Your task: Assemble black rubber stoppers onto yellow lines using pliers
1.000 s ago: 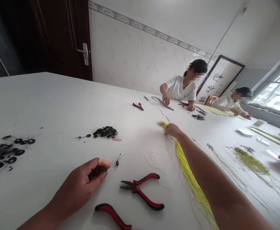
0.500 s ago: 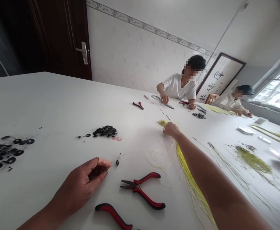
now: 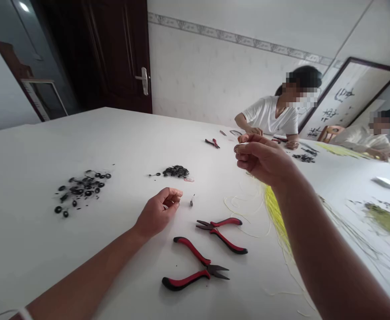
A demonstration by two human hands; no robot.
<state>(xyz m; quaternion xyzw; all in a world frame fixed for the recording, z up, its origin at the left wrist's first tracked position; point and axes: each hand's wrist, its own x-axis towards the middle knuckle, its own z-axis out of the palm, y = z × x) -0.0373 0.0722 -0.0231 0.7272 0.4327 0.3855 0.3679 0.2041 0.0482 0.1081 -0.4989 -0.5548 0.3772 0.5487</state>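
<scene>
My left hand (image 3: 157,211) rests on the white table with thumb and fingertips pinched together; what lies between them, if anything, is hidden. Just right of its fingertips lies a small black disc with a thin wire (image 3: 191,203). My right hand (image 3: 263,158) is raised above the table, fingers curled in a pinch, and I cannot make out anything between them. Under its wrist runs a bundle of yellow cords (image 3: 275,211). Two red-and-black pliers lie in front of me with handles spread: one pair (image 3: 227,243) nearer the cords, the other (image 3: 195,266) closer to me.
Black discs lie in a loose pile (image 3: 81,189) at left and a tighter pile (image 3: 176,171) farther back. Small pliers (image 3: 212,143) lie across the table. Two people in light tops sit at the far right side. Olive-coloured strands (image 3: 386,220) lie at right.
My right hand has lifted off the yellow cords' far end and come up. My left hand keeps its pinch by the small disc. The view has swung left, showing both pliers whole.
</scene>
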